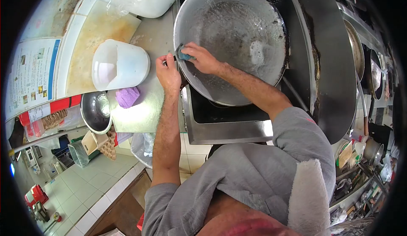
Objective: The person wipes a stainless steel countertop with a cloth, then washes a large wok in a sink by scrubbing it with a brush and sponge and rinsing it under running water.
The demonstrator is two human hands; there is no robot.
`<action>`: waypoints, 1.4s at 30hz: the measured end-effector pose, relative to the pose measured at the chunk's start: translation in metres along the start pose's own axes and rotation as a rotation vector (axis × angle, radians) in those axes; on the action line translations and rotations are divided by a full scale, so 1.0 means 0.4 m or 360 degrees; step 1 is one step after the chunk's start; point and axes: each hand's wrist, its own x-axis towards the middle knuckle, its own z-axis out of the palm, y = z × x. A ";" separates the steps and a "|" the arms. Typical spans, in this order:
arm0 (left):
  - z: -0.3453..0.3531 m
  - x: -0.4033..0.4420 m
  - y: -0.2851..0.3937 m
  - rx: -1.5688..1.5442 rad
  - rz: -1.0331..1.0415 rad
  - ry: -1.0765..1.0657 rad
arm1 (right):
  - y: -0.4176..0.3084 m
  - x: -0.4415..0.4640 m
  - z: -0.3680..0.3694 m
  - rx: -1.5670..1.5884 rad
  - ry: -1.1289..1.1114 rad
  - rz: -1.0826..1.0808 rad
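Note:
A large round metal pot (229, 24) rests tilted over the sink (229, 131), with wet, soapy patches on its inside. My left hand (168, 73) is closed around the handle at the pot's left rim. Pressed to the inner wall beside that rim is a blue-green scouring pad (185, 53), which my right hand (202, 59) grips with bent fingers. The two hands are close together, one outside the rim and one inside.
Left of the pot, the metal counter (154, 32) bears a white plastic bucket (123, 64), a purple cloth (127, 97) and a white jug (159, 1). A dark metal bowl (96, 111) sits below the bucket. Pans (375, 73) hang at the right.

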 end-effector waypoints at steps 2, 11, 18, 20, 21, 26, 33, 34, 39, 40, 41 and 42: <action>0.004 0.003 -0.008 0.0025 0.0008 0.0019 | 0.008 -0.038 -0.008 -0.0052 -0.0137 -0.0027; 0.001 -0.003 -0.011 -0.0080 -0.0023 0.0005 | -0.047 0.005 0.066 -0.0052 0.0289 -0.0049; 0.001 -0.007 -0.004 -0.0052 -0.0009 -0.0015 | 0.278 0.270 -0.343 -0.1076 0.1162 0.0310; 0.000 0.004 -0.005 -0.0021 -0.0074 -0.0026 | 0.360 0.276 -0.394 -0.1307 0.1625 0.0321; -0.003 0.002 -0.003 -0.0028 -0.0082 -0.0032 | 0.370 0.284 -0.386 -0.0731 0.1917 0.0576; 0.002 0.000 0.009 -0.0048 0.0040 0.0006 | 0.169 0.306 -0.161 -0.0738 0.1305 -0.0019; -0.007 -0.011 0.007 0.0018 0.0020 -0.0017 | 0.470 -0.048 -0.552 -0.1567 0.1451 0.1148; -0.001 -0.004 0.013 0.0003 0.0019 -0.0003 | 0.503 -0.098 -0.546 -0.1296 0.1755 0.1200; -0.005 -0.007 0.022 -0.0013 -0.0014 -0.0003 | 0.584 0.066 -0.548 -0.0687 0.2433 0.1350; -0.003 -0.008 0.030 -0.0020 -0.0033 -0.0001 | 0.544 0.188 -0.480 -0.0519 0.2456 0.0931; -0.001 -0.009 0.029 -0.0023 -0.0030 -0.0006 | 0.446 0.227 -0.401 -0.0365 0.2151 0.0922; -0.003 -0.008 0.022 -0.0004 -0.0003 -0.0001 | 0.347 0.266 -0.322 -0.0204 0.1831 0.0917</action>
